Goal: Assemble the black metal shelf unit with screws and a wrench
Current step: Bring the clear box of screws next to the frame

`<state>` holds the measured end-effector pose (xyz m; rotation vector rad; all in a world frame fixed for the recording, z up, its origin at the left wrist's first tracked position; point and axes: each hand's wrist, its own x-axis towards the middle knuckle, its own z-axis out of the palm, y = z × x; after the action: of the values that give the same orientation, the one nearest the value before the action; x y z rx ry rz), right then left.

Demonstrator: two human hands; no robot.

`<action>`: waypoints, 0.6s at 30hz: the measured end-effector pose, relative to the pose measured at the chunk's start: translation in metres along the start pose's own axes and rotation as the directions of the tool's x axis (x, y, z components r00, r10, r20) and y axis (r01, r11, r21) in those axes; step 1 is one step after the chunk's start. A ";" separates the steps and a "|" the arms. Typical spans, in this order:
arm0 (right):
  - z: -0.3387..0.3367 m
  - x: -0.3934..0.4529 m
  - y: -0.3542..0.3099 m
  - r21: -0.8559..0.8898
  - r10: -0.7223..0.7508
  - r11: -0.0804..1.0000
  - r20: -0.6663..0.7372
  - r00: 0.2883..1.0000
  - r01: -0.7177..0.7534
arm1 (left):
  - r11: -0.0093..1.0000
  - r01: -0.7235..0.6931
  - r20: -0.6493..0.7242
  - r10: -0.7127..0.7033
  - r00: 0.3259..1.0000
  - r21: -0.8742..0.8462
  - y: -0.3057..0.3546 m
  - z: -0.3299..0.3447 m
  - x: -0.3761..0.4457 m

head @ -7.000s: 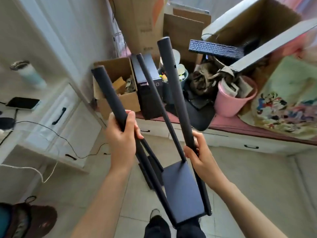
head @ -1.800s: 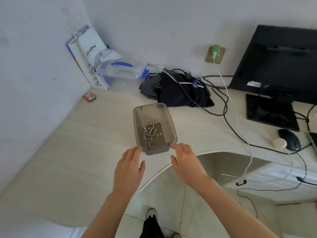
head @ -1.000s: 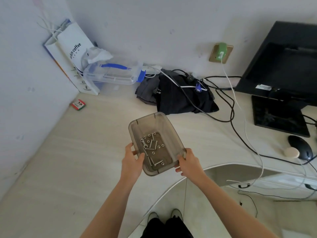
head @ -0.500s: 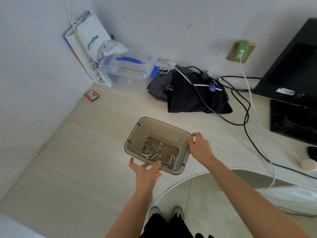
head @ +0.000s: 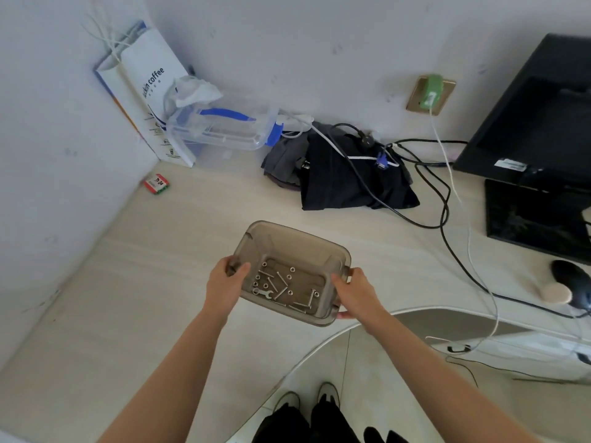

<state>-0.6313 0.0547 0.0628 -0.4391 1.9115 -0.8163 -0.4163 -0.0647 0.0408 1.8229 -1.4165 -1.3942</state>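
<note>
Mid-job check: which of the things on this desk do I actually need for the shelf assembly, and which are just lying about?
For the job:
- smoky plastic bin, held by left hand and right hand
- screws and nuts in it
- small wrench in it

Lying about:
- coffee paper bag
- clear container
- dark clothes
- cables
- monitor
- mouse
- small red packet

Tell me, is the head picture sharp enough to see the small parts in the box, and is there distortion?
Head view: soft daylight, no glare; the screws and small wrench in the smoky plastic box read clearly; wide-angle bending curves the desk edge and the monitor.
</note>
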 end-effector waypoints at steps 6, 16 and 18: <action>0.010 -0.009 0.000 -0.011 0.015 1.000 -0.091 0.996 -0.017 | 0.999 -0.035 0.054 0.036 0.998 -0.007 -0.002 -0.001 0.016; 0.013 -0.048 0.038 0.000 -0.018 1.000 -0.361 0.932 0.019 | 0.976 -0.217 0.126 0.214 0.969 0.006 0.003 0.017 0.001; 0.005 -0.063 0.051 0.020 -0.028 0.999 -0.435 0.900 0.041 | 0.964 -0.266 0.171 0.261 0.950 0.003 0.008 0.027 -0.012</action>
<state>-0.5955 0.1273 0.0662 -0.2874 2.3045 -1.0302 -0.4437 -0.0502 0.0417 1.4910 -1.7004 -1.4217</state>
